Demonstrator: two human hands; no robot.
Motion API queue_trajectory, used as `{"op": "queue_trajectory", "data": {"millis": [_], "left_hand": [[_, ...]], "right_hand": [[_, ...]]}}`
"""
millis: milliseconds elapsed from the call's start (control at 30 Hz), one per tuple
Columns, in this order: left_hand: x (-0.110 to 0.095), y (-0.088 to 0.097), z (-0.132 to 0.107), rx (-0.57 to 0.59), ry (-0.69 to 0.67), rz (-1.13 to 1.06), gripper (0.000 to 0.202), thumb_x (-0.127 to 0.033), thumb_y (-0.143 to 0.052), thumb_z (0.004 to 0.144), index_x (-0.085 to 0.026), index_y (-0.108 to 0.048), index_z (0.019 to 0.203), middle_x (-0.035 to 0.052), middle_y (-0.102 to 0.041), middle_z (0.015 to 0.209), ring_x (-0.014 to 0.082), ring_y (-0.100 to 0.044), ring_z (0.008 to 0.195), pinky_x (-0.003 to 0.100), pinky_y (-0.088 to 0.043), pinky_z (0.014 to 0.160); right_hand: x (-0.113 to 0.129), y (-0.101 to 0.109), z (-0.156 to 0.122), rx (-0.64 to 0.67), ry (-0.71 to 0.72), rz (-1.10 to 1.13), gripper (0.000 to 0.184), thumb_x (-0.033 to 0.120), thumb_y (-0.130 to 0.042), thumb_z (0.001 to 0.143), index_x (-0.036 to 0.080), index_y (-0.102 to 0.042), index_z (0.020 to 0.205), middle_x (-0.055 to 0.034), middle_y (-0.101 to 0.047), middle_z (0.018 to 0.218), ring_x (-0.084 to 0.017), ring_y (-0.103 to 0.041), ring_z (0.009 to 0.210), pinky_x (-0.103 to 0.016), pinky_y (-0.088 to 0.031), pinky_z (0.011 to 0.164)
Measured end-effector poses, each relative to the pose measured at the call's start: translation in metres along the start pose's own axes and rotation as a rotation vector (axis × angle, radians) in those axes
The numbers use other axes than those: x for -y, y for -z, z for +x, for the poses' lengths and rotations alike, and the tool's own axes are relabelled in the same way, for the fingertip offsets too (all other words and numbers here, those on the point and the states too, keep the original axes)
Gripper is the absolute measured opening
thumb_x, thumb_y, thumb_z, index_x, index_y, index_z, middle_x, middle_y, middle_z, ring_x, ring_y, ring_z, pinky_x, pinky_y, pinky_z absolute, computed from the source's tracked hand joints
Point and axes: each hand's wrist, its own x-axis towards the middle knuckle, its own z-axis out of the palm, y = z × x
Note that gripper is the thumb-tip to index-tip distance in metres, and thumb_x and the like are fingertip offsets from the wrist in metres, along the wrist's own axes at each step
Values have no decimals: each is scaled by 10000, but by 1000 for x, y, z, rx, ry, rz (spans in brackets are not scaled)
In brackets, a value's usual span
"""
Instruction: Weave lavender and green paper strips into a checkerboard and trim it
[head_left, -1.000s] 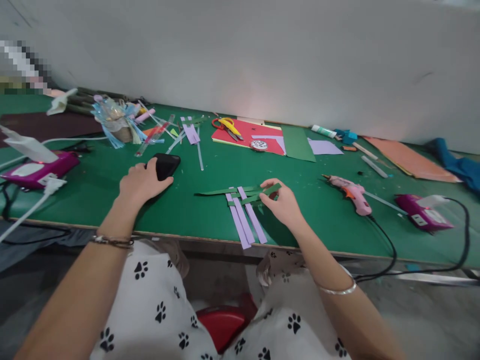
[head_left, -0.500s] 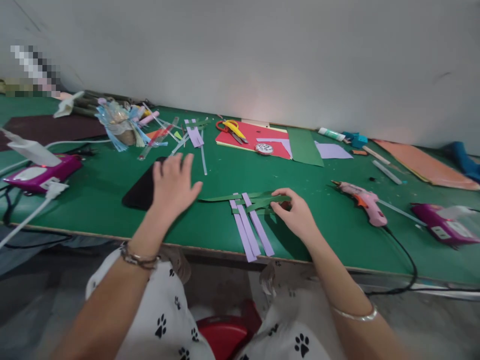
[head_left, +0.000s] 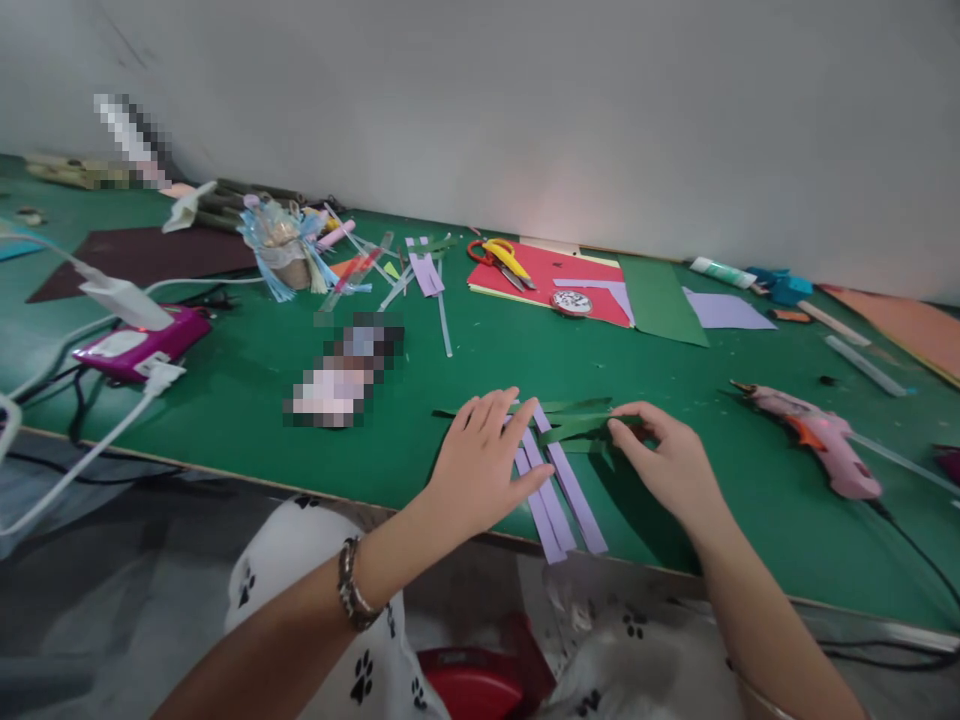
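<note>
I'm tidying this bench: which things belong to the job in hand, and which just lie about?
In use: green strips, right hand pinching one; purple strips, left hand over them.
Seemingly lying about: scissors, pink glue gun, red paper.

Purple strips (head_left: 574, 490): were paper, smooth and matt, at five o'clock.
Green strips (head_left: 575, 427): looked like thin matt paper, at four o'clock.
Tabletop (head_left: 375, 465): was smooth, with a faint sheen.
Scissors (head_left: 513, 263): had plastic handles and metal blades, just past twelve o'clock.
Glue gun (head_left: 840, 452): showed smooth plastic, at three o'clock.
Power strip (head_left: 184, 332): was glossy plastic, at nine o'clock.
Trousers (head_left: 300, 545): were matt cloth, at eight o'clock.
Wall (head_left: 480, 110): looked matt, at twelve o'clock.
</note>
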Motion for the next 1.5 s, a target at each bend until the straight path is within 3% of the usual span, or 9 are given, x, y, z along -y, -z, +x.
{"op": "queue_trajectory", "data": {"millis": [267, 533, 633, 900, 1200, 1367, 1433, 1500], "left_hand": [[-11, -2, 13, 118, 152, 11, 719, -580, -337, 858, -81, -303, 1375, 160, -312, 1442, 294, -259, 1335, 478, -233, 1085], [-27, -14, 20, 103, 148, 5, 727, -582, -374, 846, -105, -283, 1387, 157, -351, 1422, 296, -299, 1314, 517, -198, 1085], [-27, -16, 23, 86, 153, 1, 704, -575, -360, 854, -108, -304, 1378, 155, -377, 1406, 295, -317, 1304, 523, -210, 1080], [-24, -13, 24, 174, 135, -3, 674, -530, -368, 865, -89, -316, 1373, 136, -326, 1440, 277, -251, 1341, 496, -228, 1088], [-19, -9, 19, 188, 80, -4, 629, -494, -358, 879, -93, -333, 1363, 135, -365, 1419, 268, -280, 1329, 484, -215, 1091], [-14, -6, 17, 194, 39, -25, 626, -486, -384, 873, -103, -324, 1364, 136, -359, 1423, 258, -276, 1333, 494, -180, 1100], [-9, -2, 17, 195, 16, -58, 605, -478, -382, 876, -128, -322, 1365, 128, -358, 1425, 251, -280, 1332, 501, -160, 1101], [0, 5, 17, 187, -3, -92, 577, -462, -377, 882, -155, -315, 1366, 121, -354, 1429, 245, -285, 1329, 505, -155, 1098]], "right_hand": [[5, 5, 1, -23, 66, -218, 321, 503, -445, 700, 222, -556, 594, 18, -496, 444, -112, -384, 381, -249, -279, 432], [1, 5, 3, 26, 129, -326, 304, 465, -417, 730, 228, -546, 591, 2, -535, 468, -126, -428, 402, -244, -265, 436], [0, 7, 3, 32, 125, -353, 295, 453, -424, 731, 229, -545, 583, 0, -524, 455, -133, -435, 405, -246, -266, 431], [-4, 8, 3, 27, 123, -428, 274, 428, -437, 737, 231, -543, 579, 2, -514, 445, -138, -436, 406, -242, -264, 431], [-8, 6, 2, 55, 145, -551, 163, 319, -498, 726, 222, -515, 595, -14, -607, 615, -145, -490, 509, -254, -292, 481], [-6, 1, -1, -39, 277, -644, 111, 265, -456, 754, 218, -557, 744, -57, -619, 738, -214, -553, 715, -319, -370, 616], [-2, -1, -2, -96, 340, -660, 186, 245, -430, 780, 212, -574, 892, -90, -634, 889, -246, -558, 859, -386, -382, 749], [2, -3, -3, -69, 402, -605, 284, 219, -385, 819, 225, -549, 1050, -100, -615, 1065, -250, -539, 1010, -452, -331, 891]]}}
